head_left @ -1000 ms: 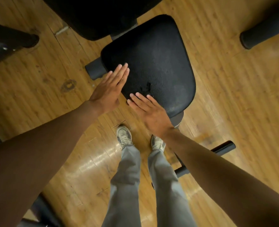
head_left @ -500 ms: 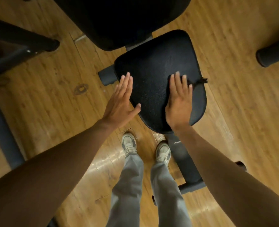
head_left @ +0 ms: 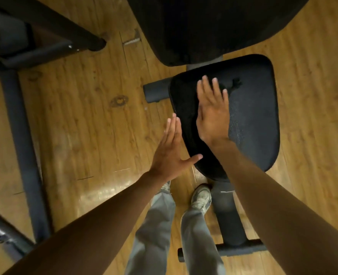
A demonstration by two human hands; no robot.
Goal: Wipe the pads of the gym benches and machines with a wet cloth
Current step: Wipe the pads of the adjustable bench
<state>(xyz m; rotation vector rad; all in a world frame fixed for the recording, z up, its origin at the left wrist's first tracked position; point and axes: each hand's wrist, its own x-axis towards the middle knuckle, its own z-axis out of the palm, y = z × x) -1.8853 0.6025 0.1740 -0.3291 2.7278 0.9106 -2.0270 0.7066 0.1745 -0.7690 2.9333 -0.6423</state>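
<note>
At the far left a dark metal machine frame (head_left: 23, 147) stands on the wooden floor (head_left: 88, 120), its upright bar running down the picture and a slanted leg ending in a rounded foot near the top. The planks are honey-coloured, scuffed, with a dark knot ring and a glossy patch of reflected light.

The left hand (head_left: 169, 151) hovers at the left edge of the seat pad (head_left: 253, 124), fingers straight and together, thumb spread out toward the pad's rim; it holds nothing. Whether the thumb touches the rim cannot be told.

The seat pad, right of centre, is black, rounded-trapezoid in outline, wider at the far end, with a fine pebbled texture. Its left part looks darker and duller, while the right part shows a greyish speckled sheen. A dark cloth (head_left: 234, 84), black like the pad and hard to separate from it, lies under the right hand (head_left: 213, 114), a ragged corner poking out beyond the fingertips. That hand presses flat on it, fingers extended and slightly spread, blurred.

Above sits a larger black back pad (head_left: 204, 26). Below, the bench's grey support post (head_left: 226, 215) meets a crossbar foot beside grey trousers and pale trainers (head_left: 201, 197).

No brand, label or readable writing shows anywhere.
</note>
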